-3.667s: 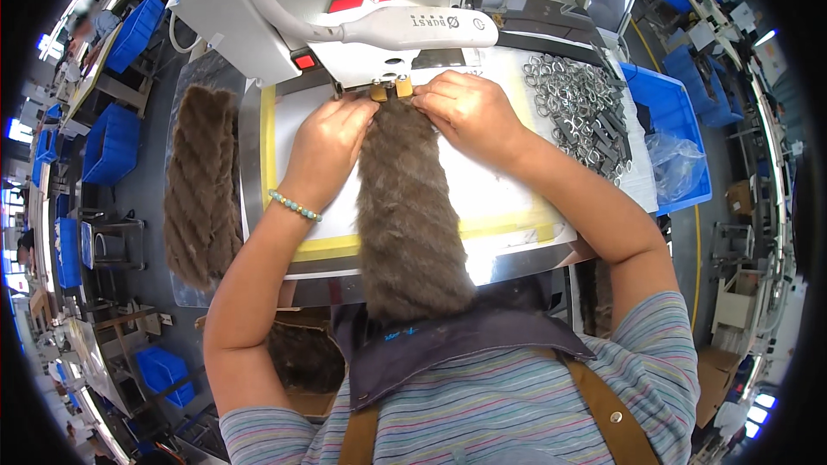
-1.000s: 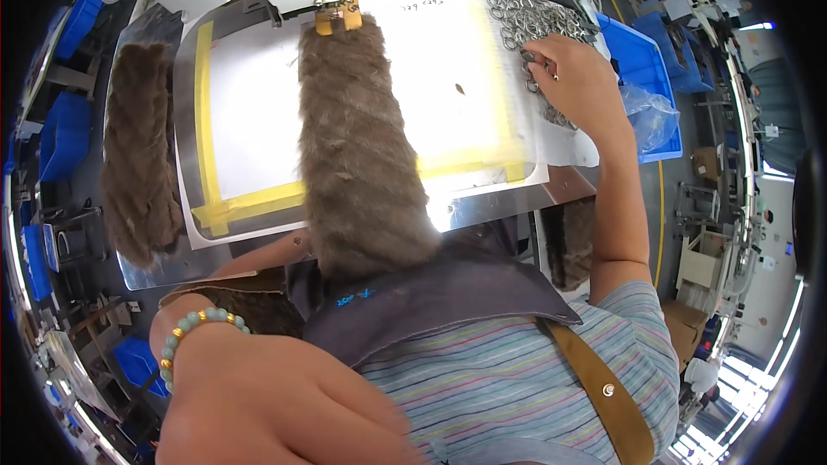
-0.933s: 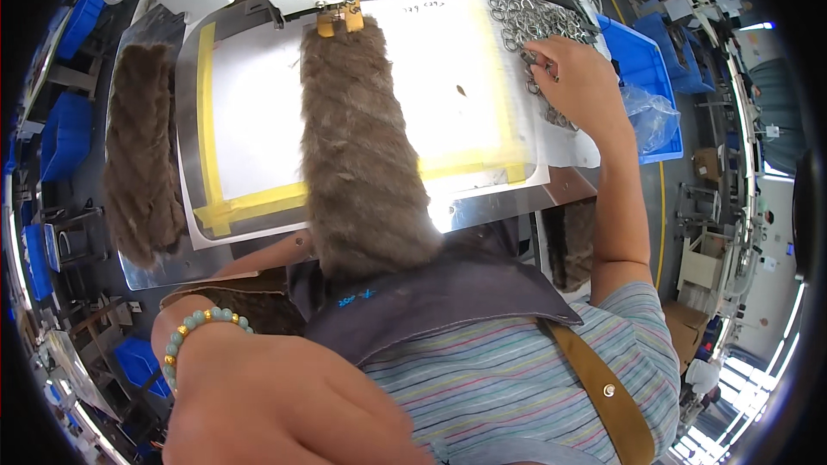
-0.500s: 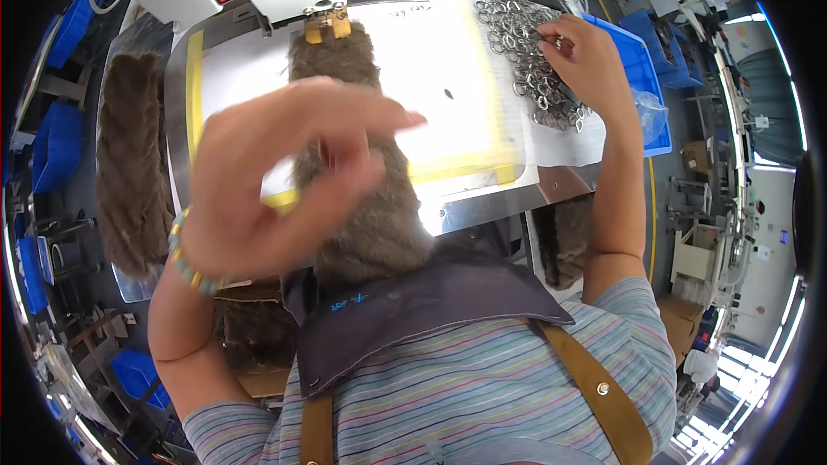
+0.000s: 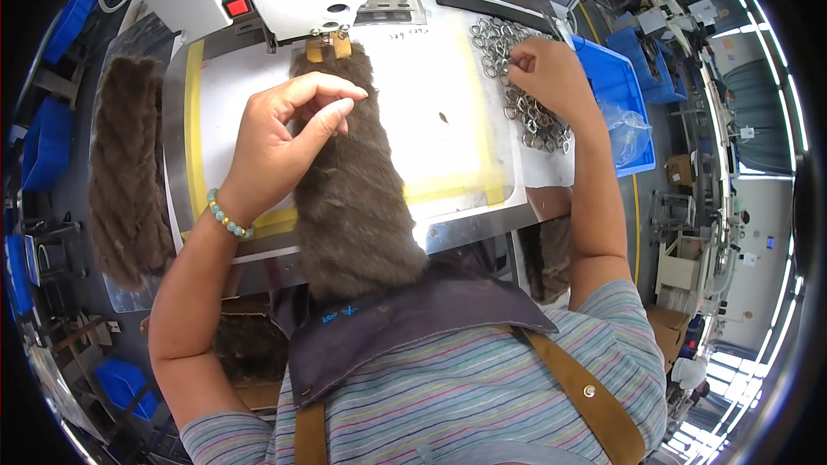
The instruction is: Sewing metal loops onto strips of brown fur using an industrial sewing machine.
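A long brown fur strip [image 5: 353, 198] runs from the brass-coloured clamp foot [image 5: 330, 48] of the white sewing machine [image 5: 297, 0] down to my apron [image 5: 405, 323]. Over the strip's left side hovers my left hand [image 5: 289, 133], a beaded bracelet [image 5: 228, 215] on its wrist. Its thumb and forefinger come together in a pinch; whatever lies between them is too small or hidden. At the right, my right hand [image 5: 551, 77] is closed, its fingertips down among the loose metal rings [image 5: 536, 120]. Its curled fingers hide what they hold.
Another fur strip [image 5: 129, 172] lies on the left side table. A blue bin [image 5: 616, 77] with a clear plastic bag [image 5: 624, 133] stands beyond my right forearm. Yellow tape [image 5: 196, 120] borders the white work sheet [image 5: 431, 142]. A red switch [image 5: 236, 7] sits on the machine.
My left hand has moved up and away from me, its thumb and forefinger closing together. My right hand has shifted left across the rings. The whole view has moved slightly.
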